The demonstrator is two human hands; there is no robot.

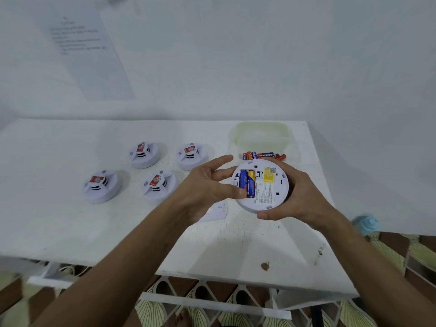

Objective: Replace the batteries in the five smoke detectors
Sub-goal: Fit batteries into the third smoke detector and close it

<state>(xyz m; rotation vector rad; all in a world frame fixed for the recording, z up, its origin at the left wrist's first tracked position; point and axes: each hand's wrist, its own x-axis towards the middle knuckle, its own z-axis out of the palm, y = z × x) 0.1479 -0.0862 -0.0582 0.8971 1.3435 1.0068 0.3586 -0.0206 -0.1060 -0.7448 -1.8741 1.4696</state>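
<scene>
Smoke detector (266, 185) gripped between both hands, batteries (247, 183) exposed.

Four detectors (151, 172) left, loose batteries (264, 156) behind.
</scene>
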